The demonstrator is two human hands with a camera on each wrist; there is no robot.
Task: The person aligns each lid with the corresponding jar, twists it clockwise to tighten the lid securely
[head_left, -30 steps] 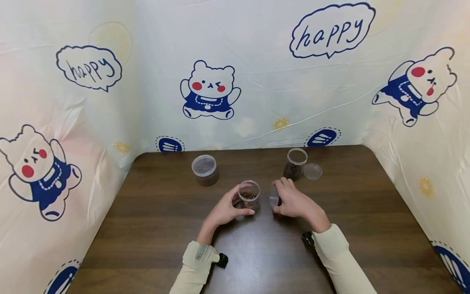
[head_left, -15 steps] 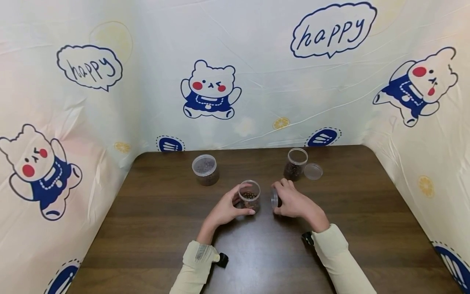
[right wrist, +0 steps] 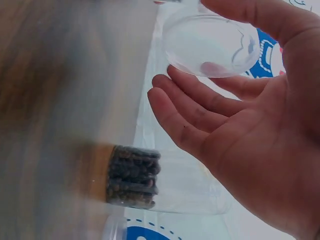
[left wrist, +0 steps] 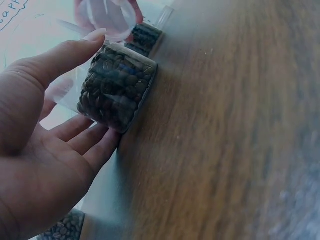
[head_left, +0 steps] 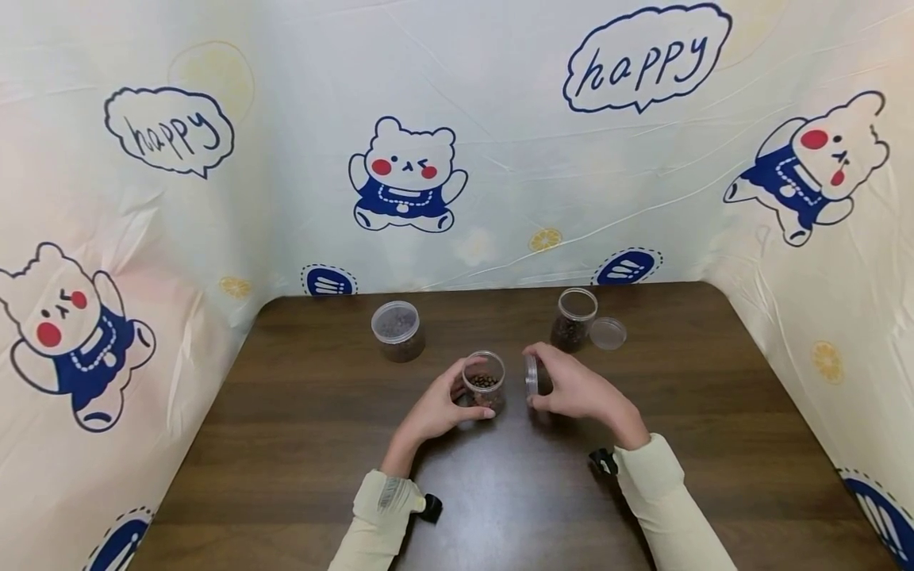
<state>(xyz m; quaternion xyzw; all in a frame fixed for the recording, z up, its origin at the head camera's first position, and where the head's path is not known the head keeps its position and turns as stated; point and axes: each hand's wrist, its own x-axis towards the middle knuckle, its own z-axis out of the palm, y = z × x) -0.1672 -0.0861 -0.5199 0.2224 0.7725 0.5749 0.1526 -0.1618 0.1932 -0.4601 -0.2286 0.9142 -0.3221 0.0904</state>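
Note:
My left hand (head_left: 437,408) grips a clear jar (head_left: 485,390) that stands open-topped on the table, partly filled with dark brown coffee beans (left wrist: 117,82). The thumb lies along the near side and the fingers curve round the far side. Just to the right, my right hand (head_left: 577,387) holds a round clear lid (head_left: 531,376) on edge, pinched by its rim between thumb and fingers. In the right wrist view the lid (right wrist: 212,45) shows as a see-through disc. A short gap separates lid and jar.
A wide jar (head_left: 398,333) with its lid on stands at the back left of the wooden table (head_left: 300,444). Back right, behind my right hand, is a taller open jar (head_left: 571,321) of dark beans, a loose clear lid (head_left: 608,334) beside it. Printed cloth (head_left: 493,159) surrounds the table.
My right hand has shifted slightly, its fingers reaching further over the lid, which now shows more edge-on. The left hand and its jar have stayed in place.

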